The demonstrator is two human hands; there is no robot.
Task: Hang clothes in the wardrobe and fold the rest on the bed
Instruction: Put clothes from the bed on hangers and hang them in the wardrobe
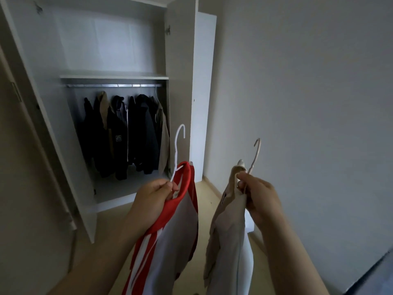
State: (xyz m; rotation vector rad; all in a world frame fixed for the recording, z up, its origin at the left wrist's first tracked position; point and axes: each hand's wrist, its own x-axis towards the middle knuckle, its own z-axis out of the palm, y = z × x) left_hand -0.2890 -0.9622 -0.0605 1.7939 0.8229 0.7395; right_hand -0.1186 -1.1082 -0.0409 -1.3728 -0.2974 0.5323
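1. We see two garments on hangers, both held up in the lower centre of the frame, in front of the open wardrobe [180, 60].
2. The left hand [153, 196] is closed, thumb and fingers pinching the neck of the white hanger [178, 145] just below its hook. The hook points up, level with the wardrobe's right side panel.
3. A red-and-white top [170, 241] hangs from that hanger. Its red collar sits against the left hand's fingertips and the body drops to the bottom edge.
4. The right hand [259, 199] is closed too, fingers curled round the stem of the beige hanger [256, 154] with the collar fabric bunched in the grip.
5. A beige garment [227, 231] hangs below the right hand. A paler lining or second layer shows on its right side; we can't tell which.
6. The two garments are near each other but apart, with floor [208, 201] visible between them.
7. In the wardrobe, centre left, a metal rail [112, 85] sits under a shelf [112, 77]. A row of dark jackets [119, 135] hangs on it, a tan one at the right end.
8. Both wardrobe doors stand open: the left door [32, 103] and the right door [204, 81].
9. A plain wall [308, 103] fills the right half of the frame.
10. A bluish edge [378, 271] shows in the lower right corner; we can't tell what it is.
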